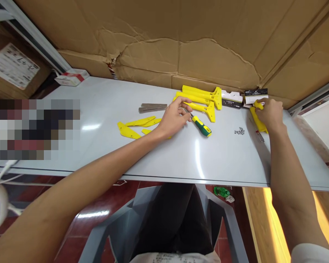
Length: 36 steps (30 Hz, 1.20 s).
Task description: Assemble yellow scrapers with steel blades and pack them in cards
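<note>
Cardboard (178, 54) walls in the back of your white table (164, 160), approx. full width, so there's little reach room behind. Your R hand (272, 113) is at the far right, fingers closed round a yellow piece (258, 105) by the black-and-white packet (256, 93); the palm side's hidden, so can't make out how firm, or whether the yellow handle (259, 122) below is the same part. Your L hand (175, 116) is half curled over the shaft end of the green/yellow screwdriver (201, 127); can't make out if it's pinched or just covered. Main risk, prob.: the loose screws (239, 130), lying betw. your hands; a sleeve or part dragged L at table height could scatter them, maybe off the front edge. The small red-and-clear tool (260, 136) is just beside your R wrist, so a knock could roll it. Metal strips (152, 107), poss. sharp, are just L of your fingers: careless backing up could nick you. Yellow handles (199, 99) crowd the back, flat yellow pieces (127, 130) partly hidden by your L forearm; red/white box (72, 77) is well apart, far L.
</note>
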{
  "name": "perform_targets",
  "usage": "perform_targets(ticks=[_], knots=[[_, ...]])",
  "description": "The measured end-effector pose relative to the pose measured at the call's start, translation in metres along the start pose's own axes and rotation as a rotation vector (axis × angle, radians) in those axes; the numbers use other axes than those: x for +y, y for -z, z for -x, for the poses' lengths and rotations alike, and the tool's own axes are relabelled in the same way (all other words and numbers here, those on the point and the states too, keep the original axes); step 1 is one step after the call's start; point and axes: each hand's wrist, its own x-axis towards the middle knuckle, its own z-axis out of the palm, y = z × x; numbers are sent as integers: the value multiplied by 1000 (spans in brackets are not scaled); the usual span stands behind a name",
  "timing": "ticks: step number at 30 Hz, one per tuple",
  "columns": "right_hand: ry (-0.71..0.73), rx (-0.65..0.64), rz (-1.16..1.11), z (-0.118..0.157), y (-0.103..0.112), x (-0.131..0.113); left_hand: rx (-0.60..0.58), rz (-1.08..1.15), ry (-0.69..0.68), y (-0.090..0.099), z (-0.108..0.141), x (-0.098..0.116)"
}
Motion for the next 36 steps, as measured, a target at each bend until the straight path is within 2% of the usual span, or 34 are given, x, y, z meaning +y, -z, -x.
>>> perform_targets(ticks=[5, 10, 12, 14, 17, 20, 22, 24, 30, 33, 36], knots=[[-70, 48, -2, 2, -1, -6, 10, -21, -1, -1, 0, 0], [117, 52, 114, 9, 5, -20, -1, -83, -62, 5, -4, 1], [160, 64, 130, 14, 9, -33, 17, -218, -144, 18, -9, 7], [215, 78, 106, 24, 13, -53, 9, -467, -247, 35, -16, 14], [387, -5, 22, 50, 15, -92, -55, -868, -285, 63, -26, 21], [582, -122, -7, 77, 11, -124, -64, -1163, -216, 81, -33, 16], [667, -190, -25, 89, 8, -134, -117, -1298, -168, 87, -36, 11], [690, -230, -80, 95, 8, -137, -155, -1369, -110, 92, -37, 8], [744, -365, -277, 112, 22, -150, -217, -1400, 121, 126, -43, 18], [796, -446, -173, 126, 27, -163, -268, -1375, 226, 143, -49, 17], [825, -533, -50, 137, 26, -170, -327, -1372, 229, 146, -53, 13]])
